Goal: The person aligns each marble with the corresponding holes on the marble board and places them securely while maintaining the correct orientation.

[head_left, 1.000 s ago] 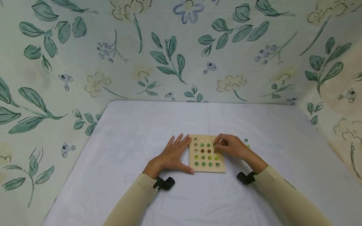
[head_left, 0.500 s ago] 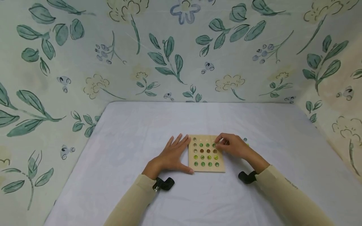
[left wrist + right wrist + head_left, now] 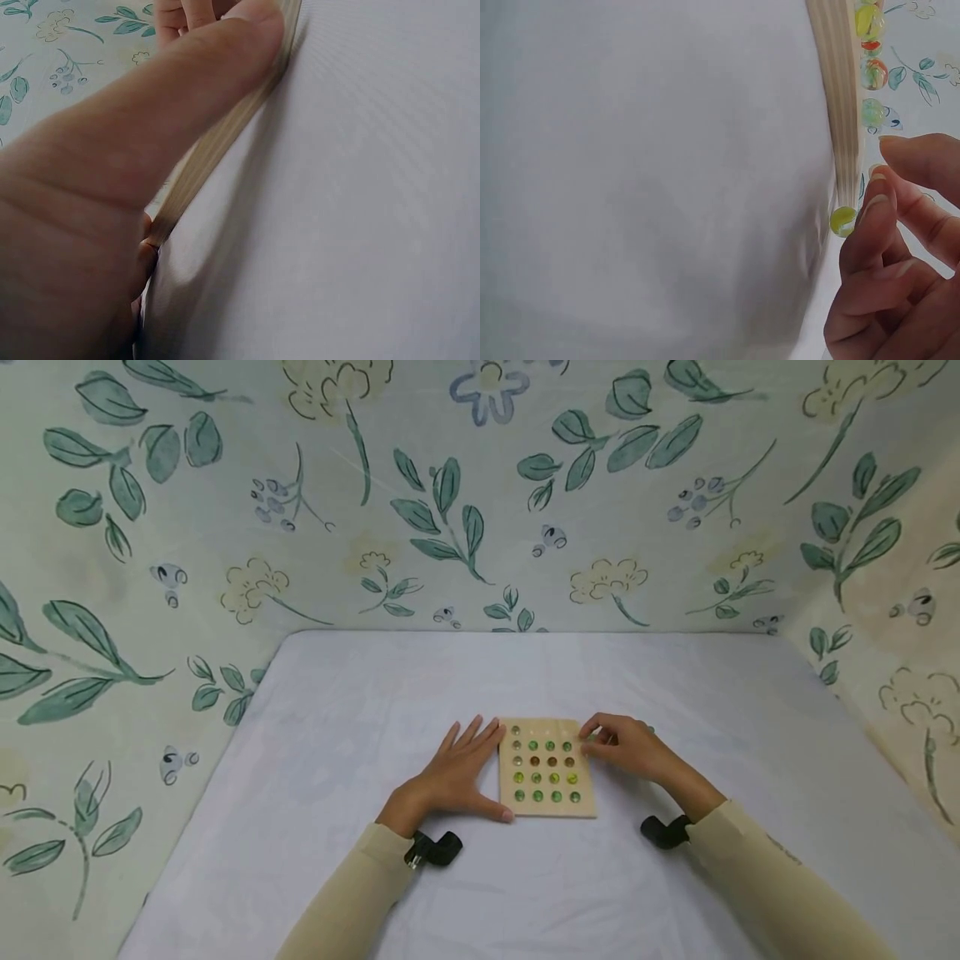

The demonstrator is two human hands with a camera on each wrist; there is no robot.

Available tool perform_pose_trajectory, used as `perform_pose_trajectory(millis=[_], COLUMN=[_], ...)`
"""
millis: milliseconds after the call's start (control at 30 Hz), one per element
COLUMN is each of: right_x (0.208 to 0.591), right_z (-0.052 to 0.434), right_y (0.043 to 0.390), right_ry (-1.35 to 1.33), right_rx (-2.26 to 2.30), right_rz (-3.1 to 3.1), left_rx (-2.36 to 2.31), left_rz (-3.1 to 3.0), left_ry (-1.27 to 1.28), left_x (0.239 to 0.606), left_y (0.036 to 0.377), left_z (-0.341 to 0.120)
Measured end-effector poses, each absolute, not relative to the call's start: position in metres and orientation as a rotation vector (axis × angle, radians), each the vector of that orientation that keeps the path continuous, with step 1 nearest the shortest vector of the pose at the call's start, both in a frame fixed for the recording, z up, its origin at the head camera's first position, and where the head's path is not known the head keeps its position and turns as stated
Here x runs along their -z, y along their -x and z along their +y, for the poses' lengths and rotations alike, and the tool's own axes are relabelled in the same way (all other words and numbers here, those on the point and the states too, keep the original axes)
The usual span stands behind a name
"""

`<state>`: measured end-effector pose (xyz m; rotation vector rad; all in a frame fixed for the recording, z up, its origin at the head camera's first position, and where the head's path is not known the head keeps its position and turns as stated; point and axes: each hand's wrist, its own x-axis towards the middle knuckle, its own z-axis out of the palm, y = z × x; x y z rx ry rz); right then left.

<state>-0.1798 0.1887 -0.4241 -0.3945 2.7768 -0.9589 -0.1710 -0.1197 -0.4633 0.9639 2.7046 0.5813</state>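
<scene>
My left hand (image 3: 457, 777) lies with spread fingers along the left edge of the wooden marble board (image 3: 549, 809); its thumb touches the near left corner. In the left wrist view that thumb (image 3: 187, 82) rests against the board's edge. Rows of green, yellow, amber and clear glass marbles sit in the board, with a green marble (image 3: 567, 747) at the right of its row. My right hand (image 3: 626, 747) hovers at the board's right edge, fingers loosely bent. Nothing shows between its thumb and index finger in the right wrist view. A yellow-green marble (image 3: 843, 222) lies close to those fingers.
A bluish-green marble (image 3: 651, 729) peeks out behind the right hand on the white-covered table (image 3: 405, 685). Patterned cloth (image 3: 480, 527) with leaves and flowers rises behind the table and at both sides. Black wrist cameras stick out below both hands.
My right hand draws back to the right from the upper right marbles, uncovering the green one there. It now covers the loose yellow-green marble in the head view. The left hand stays put.
</scene>
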Motion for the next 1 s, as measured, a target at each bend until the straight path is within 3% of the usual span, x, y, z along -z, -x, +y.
perform_pose_trajectory(millis=[1000], right_x=[0.43], right_z=[0.207], right_y=[0.186], right_ry=[0.289], right_rx=[0.966], right_rz=[2.784], left_rx=[-0.603], left_rz=[2.701], left_ry=[-0.963], left_x=[0.462], left_y=[0.17], left_z=[-0.12])
